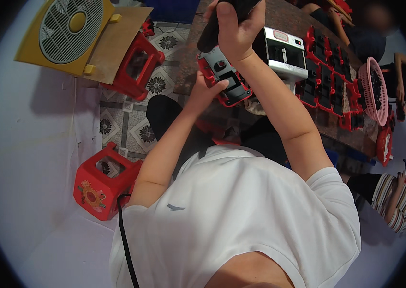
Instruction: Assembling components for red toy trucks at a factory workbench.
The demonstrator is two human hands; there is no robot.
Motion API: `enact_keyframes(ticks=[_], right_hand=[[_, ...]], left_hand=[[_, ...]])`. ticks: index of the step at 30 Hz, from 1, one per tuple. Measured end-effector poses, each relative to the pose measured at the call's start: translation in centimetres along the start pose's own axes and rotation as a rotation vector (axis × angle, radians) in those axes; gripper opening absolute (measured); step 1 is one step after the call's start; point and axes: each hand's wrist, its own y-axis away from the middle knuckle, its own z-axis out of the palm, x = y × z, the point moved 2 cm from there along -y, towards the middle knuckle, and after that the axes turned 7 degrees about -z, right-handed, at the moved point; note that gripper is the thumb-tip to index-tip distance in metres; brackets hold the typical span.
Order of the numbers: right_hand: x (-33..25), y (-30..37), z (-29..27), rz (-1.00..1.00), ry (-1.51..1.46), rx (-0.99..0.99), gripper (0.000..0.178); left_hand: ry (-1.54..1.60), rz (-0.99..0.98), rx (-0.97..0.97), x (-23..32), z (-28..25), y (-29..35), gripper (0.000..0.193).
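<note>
My left hand (205, 93) is closed around the near left side of a red plastic housing (226, 79). Its thumb lies on top of the housing, which has a grey upper part and black insets. My right hand (241, 29) is wrapped around a thick black cylindrical tool (208, 36), held slanted over the far end of the housing. The tool's lower end is beside the grey part; whether it touches I cannot tell. Just right of my right forearm stands a white machine (285, 72) with a dark opening in front.
Rows of red and black housings (325, 81) cover the right of the brown table (191, 72). Beyond them is a pink basket (372, 91) of dark parts. Red stools (100, 187) and a yellow box fan (76, 36) stand at left. Other people sit at right.
</note>
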Motion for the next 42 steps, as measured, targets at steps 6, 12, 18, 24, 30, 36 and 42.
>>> enact_keyframes(ticks=[6, 12, 18, 24, 30, 36, 42], right_hand=[[0.3, 0.4, 0.8, 0.023, 0.09, -0.052, 0.043], [0.8, 0.5, 0.6, -0.009, 0.039, -0.06, 0.04], [2.3, 1.0, 0.4, -0.018, 0.041, -0.082, 0.04], [1.5, 2.2, 1.2, -0.067, -0.005, -0.168, 0.046], [1.5, 1.7, 1.4, -0.02, 0.035, -0.205, 0.039], [2.9, 0.9, 1.0, 0.038, 0.121, -0.247, 0.03], [-1.2, -2.5, -5.2, 0.539, -0.135, 0.15, 0.031]], left_hand=[[-0.07, 0.01, 0.015, -0.6, -0.7, -0.3, 0.072], [-0.067, -0.01, 0.017, 0.7, -0.2, 0.4, 0.077], [-0.035, 0.086, 0.0, -0.2, -0.3, -0.2, 0.08], [-0.06, -0.011, -0.006, 1.3, -0.2, 0.7, 0.087], [-0.127, -0.006, 0.018, 0.8, -0.2, 0.2, 0.089], [-0.048, -0.003, 0.001, 0.6, 0.5, -0.2, 0.074], [0.084, -0.087, -0.051, -0.2, -2.1, 1.1, 0.052]])
